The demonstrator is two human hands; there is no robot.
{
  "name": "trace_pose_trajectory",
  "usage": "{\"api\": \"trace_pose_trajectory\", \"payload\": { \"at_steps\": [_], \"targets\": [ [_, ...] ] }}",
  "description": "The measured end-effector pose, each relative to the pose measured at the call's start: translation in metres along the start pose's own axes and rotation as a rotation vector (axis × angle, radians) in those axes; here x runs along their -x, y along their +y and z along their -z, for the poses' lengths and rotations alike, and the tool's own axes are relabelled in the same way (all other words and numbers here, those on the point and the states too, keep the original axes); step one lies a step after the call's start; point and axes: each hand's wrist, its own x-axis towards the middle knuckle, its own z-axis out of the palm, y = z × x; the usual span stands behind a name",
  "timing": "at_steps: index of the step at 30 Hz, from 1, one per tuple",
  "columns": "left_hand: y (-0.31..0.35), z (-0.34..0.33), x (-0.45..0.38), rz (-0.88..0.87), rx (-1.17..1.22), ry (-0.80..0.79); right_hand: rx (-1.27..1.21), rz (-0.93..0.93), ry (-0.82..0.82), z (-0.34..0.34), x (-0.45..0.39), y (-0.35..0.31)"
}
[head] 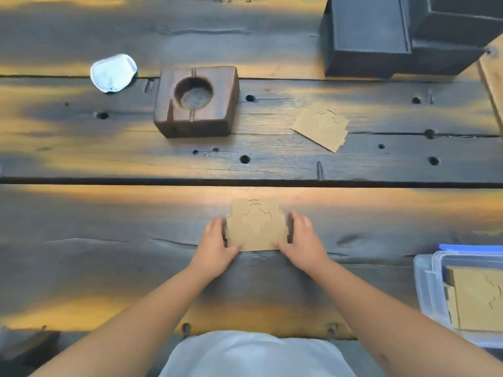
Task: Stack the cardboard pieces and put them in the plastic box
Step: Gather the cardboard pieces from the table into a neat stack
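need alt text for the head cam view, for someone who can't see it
Two bare hands, left hand and right hand, press the sides of a cardboard stack on a dark plank table. A loose cardboard piece lies beyond, a clear plastic box holding cardboard sits at right, and a wooden block stands farther back.

No text, label, brand, number or sign can be read; only cut outlines are seen on the cardboard stack [255, 229] between the hands.

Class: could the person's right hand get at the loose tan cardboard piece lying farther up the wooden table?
Probably yes: bare table lies between right hand and loose tan cardboard piece.
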Motion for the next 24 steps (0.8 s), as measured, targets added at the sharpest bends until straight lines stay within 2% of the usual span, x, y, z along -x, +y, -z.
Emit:
{"api": "trace_pose_trajectory", "payload": {
  "at_steps": [3, 11, 16, 21, 24],
  "targets": [
    [0.003, -0.004, -0.007, 0.184, 0.111, 0.067, -0.142, -0.175, 0.072, -0.003, -0.005, -0.007],
    [0.012, -0.008, -0.041, 0.370, 0.181, 0.041, -0.228, -0.366, 0.070, -0.006, -0.031, -0.017],
    [0.007, -0.007, -0.047, 0.327, 0.134, -0.007, -0.267, -0.374, 0.062, -0.006, -0.036, -0.012],
    [-0.003, 0.001, -0.050, 0.212, 0.182, -0.057, -0.318, -0.241, 0.006, 0.000, -0.033, -0.006],
    [-0.001, 0.006, -0.050, 0.133, 0.249, -0.046, -0.304, -0.148, 0.060, 0.004, -0.032, -0.007]
  ]
}}
